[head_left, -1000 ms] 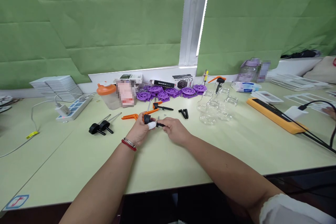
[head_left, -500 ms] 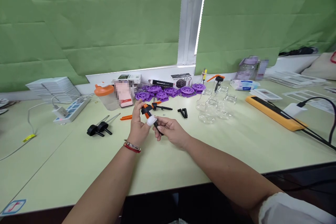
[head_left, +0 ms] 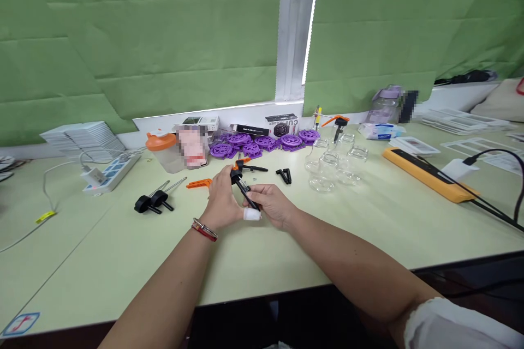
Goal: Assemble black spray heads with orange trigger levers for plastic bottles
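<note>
Left hand (head_left: 221, 202) raised just above the middle of the worktop (head_left: 102, 262), forearm entering from the near edge, a red and silver bracelet (head_left: 203, 228) at the wrist. Fingers curled shut around the upper end of a small black clamp (head_left: 243, 190), with a white wrap (head_left: 251, 214) on the thumb tip. Right hand (head_left: 272, 204) just beside the left, touching it, palm turned inward, forearm running back to the near right edge with a white sleeve (head_left: 458, 327) at the elbow. Fingers closed on the lower end of the same clamp. Clamp held tilted, black head up and away, bar slanting down toward the right palm, clear of the worktop.

Count of items toward the far edge:
- Two black clamp heads with metal rods (head_left: 153, 200), left of the hands.
- One loose orange handle (head_left: 199, 183), just beyond the left hand.
- One orange and black clamp (head_left: 249, 166), lying flat behind the hands.
- One pair of small black parts (head_left: 285, 175), right of that.
- Purple wheels (head_left: 262, 144), about seven, clustered; exact count unclear.
- Glass jars (head_left: 333, 169), about five, grouped.
- One orange-lidded bottle (head_left: 160, 148).
- One white power strip (head_left: 109, 173), far left.
- One orange power strip (head_left: 429, 177), far right.
</note>
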`<state>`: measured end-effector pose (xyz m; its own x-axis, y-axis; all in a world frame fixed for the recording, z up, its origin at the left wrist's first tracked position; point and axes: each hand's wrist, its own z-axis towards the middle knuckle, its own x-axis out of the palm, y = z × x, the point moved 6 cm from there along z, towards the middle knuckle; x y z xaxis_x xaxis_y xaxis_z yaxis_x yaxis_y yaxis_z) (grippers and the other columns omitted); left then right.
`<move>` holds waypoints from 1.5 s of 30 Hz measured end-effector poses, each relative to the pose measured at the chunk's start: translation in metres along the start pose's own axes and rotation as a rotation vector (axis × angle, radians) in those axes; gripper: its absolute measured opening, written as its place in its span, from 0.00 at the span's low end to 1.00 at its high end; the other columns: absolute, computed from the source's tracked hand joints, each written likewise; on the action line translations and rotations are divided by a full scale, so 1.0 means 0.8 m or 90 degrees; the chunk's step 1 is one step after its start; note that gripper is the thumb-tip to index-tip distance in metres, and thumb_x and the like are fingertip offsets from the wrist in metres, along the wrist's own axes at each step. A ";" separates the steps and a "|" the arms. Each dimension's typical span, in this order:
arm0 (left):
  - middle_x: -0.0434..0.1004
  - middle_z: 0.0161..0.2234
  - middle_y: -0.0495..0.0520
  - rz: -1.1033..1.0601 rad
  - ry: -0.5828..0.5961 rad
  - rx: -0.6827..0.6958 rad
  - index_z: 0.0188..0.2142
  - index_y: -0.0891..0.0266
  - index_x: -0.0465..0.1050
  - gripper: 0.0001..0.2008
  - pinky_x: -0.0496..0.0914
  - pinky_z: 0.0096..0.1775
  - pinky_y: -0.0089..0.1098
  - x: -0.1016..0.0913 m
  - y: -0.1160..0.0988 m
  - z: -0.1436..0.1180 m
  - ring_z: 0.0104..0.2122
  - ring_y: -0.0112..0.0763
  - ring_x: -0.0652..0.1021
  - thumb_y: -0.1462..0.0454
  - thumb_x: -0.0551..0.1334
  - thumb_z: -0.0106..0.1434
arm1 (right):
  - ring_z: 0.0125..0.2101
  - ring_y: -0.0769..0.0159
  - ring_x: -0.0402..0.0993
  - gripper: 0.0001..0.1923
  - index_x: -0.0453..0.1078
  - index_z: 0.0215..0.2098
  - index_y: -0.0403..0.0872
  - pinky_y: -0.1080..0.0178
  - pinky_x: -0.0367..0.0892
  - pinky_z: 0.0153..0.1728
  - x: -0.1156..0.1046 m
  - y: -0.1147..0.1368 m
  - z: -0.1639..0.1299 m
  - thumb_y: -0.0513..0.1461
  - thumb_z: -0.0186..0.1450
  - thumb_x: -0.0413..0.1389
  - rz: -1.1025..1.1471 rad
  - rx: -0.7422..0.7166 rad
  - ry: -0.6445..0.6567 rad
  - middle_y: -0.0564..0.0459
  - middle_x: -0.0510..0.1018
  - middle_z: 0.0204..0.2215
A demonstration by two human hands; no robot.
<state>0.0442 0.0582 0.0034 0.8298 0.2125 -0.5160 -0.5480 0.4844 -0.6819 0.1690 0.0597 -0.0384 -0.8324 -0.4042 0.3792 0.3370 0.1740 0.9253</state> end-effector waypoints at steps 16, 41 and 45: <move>0.57 0.58 0.65 0.274 0.123 -0.007 0.61 0.64 0.48 0.55 0.55 0.54 0.50 0.030 -0.005 -0.014 0.56 0.54 0.60 0.51 0.68 0.36 | 0.18 0.71 0.68 0.15 0.72 0.25 0.40 0.66 0.63 0.22 -0.011 -0.024 0.003 0.43 0.45 0.66 0.031 0.080 -0.076 0.52 0.76 0.18; 0.66 0.51 0.64 0.152 0.177 -0.140 0.61 0.63 0.50 0.51 0.65 0.48 0.44 0.021 0.005 -0.010 0.49 0.48 0.70 0.57 0.69 0.39 | 0.20 0.70 0.68 0.17 0.73 0.32 0.41 0.65 0.63 0.24 -0.063 -0.004 0.029 0.48 0.60 0.54 -0.223 -0.019 -0.133 0.49 0.77 0.25; 0.66 0.51 0.64 0.119 0.176 -0.177 0.60 0.63 0.52 0.48 0.65 0.49 0.44 0.010 0.011 -0.009 0.49 0.47 0.70 0.57 0.70 0.40 | 0.31 0.67 0.71 0.09 0.74 0.36 0.44 0.64 0.65 0.35 -0.101 0.009 0.044 0.38 0.60 0.53 -0.576 -0.119 -0.286 0.49 0.77 0.33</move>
<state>0.0453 0.0584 -0.0102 0.6747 0.0216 -0.7378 -0.7254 0.2041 -0.6574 0.2230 0.1251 -0.0626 -0.8837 0.0651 -0.4635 -0.4670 -0.1875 0.8641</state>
